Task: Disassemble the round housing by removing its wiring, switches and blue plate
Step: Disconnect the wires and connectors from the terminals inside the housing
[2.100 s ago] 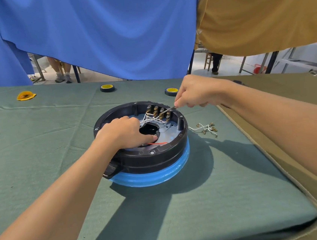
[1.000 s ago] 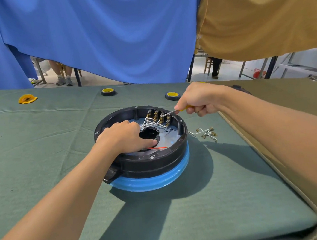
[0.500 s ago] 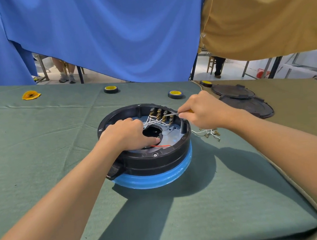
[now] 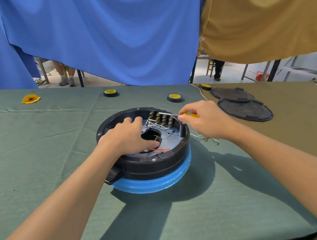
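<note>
Two hands: left (image 4: pixel 128 137) presses housing (image 4: pixel 154 164), right (image 4: pixel 206 121) grips screwdriver (image 4: pixel 189 114).

Left hand (image 4: pixel 128 136), right hand (image 4: pixel 205 122) bare; both forearms bare all way to frame edge

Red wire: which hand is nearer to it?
Left. The left hand rests just beside the red wire; the right hand is over the housing's far right rim.
</note>
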`<state>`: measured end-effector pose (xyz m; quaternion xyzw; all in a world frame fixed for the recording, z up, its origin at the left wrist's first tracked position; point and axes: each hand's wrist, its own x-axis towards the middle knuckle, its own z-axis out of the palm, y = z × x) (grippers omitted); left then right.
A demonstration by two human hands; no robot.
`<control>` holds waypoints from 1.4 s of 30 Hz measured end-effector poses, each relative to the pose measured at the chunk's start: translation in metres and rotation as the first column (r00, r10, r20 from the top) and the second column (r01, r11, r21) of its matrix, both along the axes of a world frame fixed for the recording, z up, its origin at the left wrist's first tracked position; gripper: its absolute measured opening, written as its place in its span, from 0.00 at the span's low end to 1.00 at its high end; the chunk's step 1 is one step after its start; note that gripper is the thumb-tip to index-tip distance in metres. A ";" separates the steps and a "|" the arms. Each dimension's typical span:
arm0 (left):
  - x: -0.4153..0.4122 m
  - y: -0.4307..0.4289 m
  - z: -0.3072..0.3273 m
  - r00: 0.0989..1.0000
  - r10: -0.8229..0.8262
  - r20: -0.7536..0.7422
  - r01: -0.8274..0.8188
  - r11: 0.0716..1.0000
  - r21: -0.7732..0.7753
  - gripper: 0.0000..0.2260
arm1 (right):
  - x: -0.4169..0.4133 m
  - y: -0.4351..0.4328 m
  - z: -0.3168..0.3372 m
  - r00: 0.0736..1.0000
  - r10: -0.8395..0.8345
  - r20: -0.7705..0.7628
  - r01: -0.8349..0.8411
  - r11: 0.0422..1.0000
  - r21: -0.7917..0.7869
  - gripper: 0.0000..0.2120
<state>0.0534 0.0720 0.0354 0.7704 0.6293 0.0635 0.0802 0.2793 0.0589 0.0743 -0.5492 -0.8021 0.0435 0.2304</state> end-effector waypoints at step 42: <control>0.063 -0.036 0.043 0.918 -0.394 -0.038 0.339 0.733 0.589 0.12 | 0.008 -0.036 -0.026 0.425 0.003 -0.905 -0.122 0.991 -0.054 0.15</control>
